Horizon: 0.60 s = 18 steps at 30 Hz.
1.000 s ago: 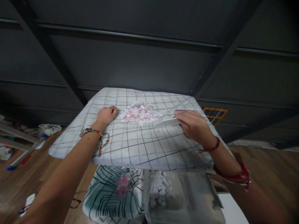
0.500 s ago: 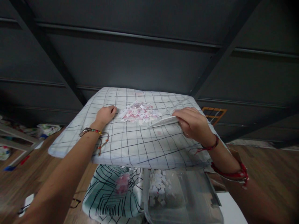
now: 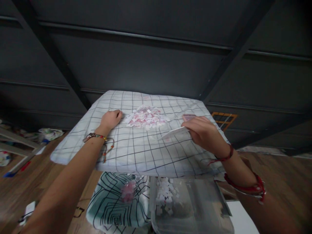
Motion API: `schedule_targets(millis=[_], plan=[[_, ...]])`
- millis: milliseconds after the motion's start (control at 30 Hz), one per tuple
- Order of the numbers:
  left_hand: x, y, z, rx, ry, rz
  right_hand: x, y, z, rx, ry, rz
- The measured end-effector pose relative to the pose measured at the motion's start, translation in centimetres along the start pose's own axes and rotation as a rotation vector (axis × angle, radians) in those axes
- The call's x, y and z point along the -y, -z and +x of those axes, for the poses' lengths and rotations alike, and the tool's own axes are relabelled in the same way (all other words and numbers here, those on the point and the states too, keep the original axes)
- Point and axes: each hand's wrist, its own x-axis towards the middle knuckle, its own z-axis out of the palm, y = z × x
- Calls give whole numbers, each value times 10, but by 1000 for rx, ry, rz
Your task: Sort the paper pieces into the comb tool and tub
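Note:
A pile of small white and pink paper pieces point(image 3: 147, 117) lies on a table covered by a white checked cloth point(image 3: 136, 152). Just left of the pile, my left hand point(image 3: 110, 119) rests on the cloth with its fingers curled in and nothing seen in them. My right hand point(image 3: 201, 131) pinches one end of a thin white card point(image 3: 174, 131). The card tilts toward the pile, its far end low over the cloth and apart from the paper. Partly behind my right hand is a flat pinkish rectangle point(image 3: 189, 117).
Below the table's front edge stand a clear plastic bin point(image 3: 195, 208) with white paper pieces and a green-and-white patterned cloth point(image 3: 104, 201) bearing a pink packet point(image 3: 128, 191). A dark panelled wall point(image 3: 136, 65) rises behind. An orange frame point(image 3: 225, 120) leans at the right.
My right hand has drawn the white card to the right and a little nearer me, away from the pile. The pinkish rectangle shows more now. My left hand stays put.

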Motion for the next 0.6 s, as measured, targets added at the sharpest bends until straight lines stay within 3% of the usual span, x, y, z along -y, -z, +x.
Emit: schedule_targets(millis=[167, 300, 400, 600], plan=[[1, 0, -1, -13, -5, 4, 8, 15, -4, -1, -131, -141], [2, -3, 0, -16, -5, -5, 18, 21, -9, 84, -238, -309], [3, -4, 0, -27, -11, -10, 26, 23, -13, 148, -206, -372], [3, -3, 0, -34, -22, -25, 54, 26, -8, 82, -69, -243]])
